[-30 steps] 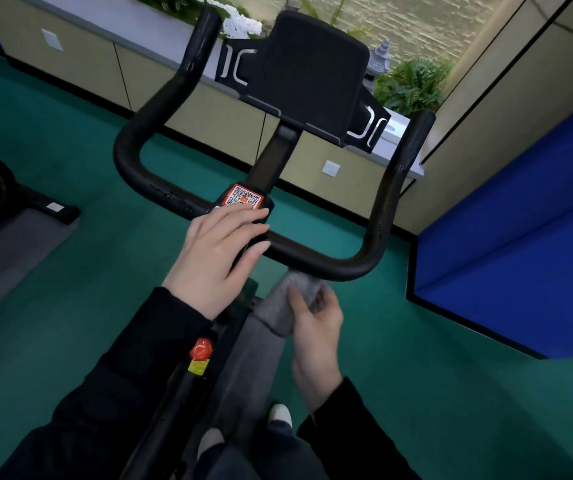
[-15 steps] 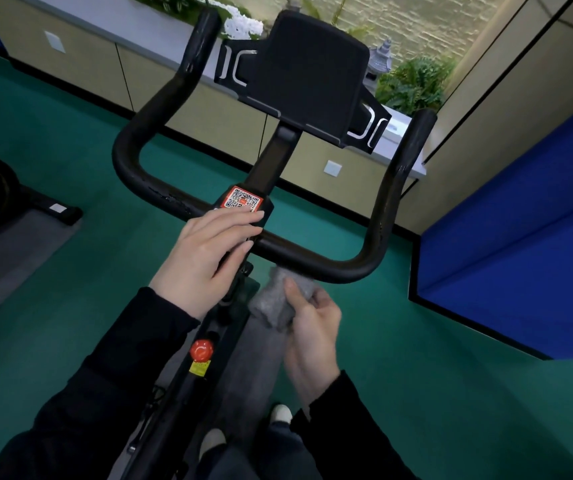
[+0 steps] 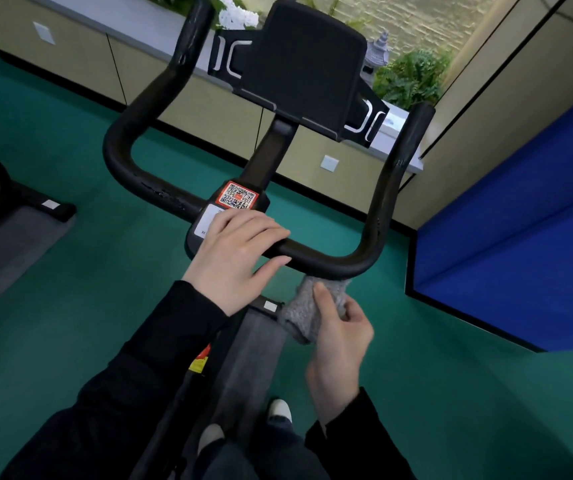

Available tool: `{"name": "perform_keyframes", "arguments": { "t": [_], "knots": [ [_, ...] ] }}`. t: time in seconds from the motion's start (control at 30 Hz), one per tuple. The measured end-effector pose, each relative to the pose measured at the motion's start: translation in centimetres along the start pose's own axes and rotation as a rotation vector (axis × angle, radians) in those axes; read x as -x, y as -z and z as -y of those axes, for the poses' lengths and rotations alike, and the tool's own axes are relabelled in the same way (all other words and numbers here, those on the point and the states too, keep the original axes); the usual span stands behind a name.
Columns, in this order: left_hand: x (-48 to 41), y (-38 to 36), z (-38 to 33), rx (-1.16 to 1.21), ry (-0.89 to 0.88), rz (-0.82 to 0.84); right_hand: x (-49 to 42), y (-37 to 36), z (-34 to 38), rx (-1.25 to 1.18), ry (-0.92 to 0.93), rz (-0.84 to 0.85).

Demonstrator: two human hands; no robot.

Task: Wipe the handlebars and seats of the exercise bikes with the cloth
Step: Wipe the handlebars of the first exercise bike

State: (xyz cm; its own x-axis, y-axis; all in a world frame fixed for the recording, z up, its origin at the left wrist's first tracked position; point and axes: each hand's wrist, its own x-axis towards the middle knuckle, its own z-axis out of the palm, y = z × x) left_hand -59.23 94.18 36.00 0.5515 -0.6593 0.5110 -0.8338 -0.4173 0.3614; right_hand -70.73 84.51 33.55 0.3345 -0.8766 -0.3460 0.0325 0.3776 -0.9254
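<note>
The right grip [image 3: 338,337] clasps the grey cloth [image 3: 304,306], thumb laid along it. The cloth's top edge touches the underside of the black handlebars [image 3: 333,263], just right of centre. The left grip [image 3: 235,258] lies flat, fingers straight, on the middle of the bar, just below the QR sticker [image 3: 238,195].

One wide-angle camera, worn on the head, looks forward and steeply down from just above the handlebars [image 3: 330,263], close to them, with the green floor [image 3: 70,289] spreading below and beyond
</note>
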Motion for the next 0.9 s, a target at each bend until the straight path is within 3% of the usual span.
{"name": "perform_keyframes", "arguments": {
  "t": [0.5, 0.67, 0.77, 0.9],
  "knots": [
    [0.1, -0.8, 0.2, 0.009, -0.011, -0.088, -0.3, 1.1, -0.3, 0.24, 0.234, 0.009],
    [0.1, -1.0, 0.2, 0.01, -0.019, -0.089, 0.0, 2.0, 0.8, 0.26, 0.238, 0.003],
    [0.1, -1.0, 0.2, 0.017, -0.009, -0.094, -0.8, 3.4, 2.9, 0.291, 0.356, -0.054],
    [0.2, -1.1, 0.2, 0.01, -0.008, -0.095, -2.1, 3.1, 6.0, 0.646, 0.786, 0.034]
  ]
}}
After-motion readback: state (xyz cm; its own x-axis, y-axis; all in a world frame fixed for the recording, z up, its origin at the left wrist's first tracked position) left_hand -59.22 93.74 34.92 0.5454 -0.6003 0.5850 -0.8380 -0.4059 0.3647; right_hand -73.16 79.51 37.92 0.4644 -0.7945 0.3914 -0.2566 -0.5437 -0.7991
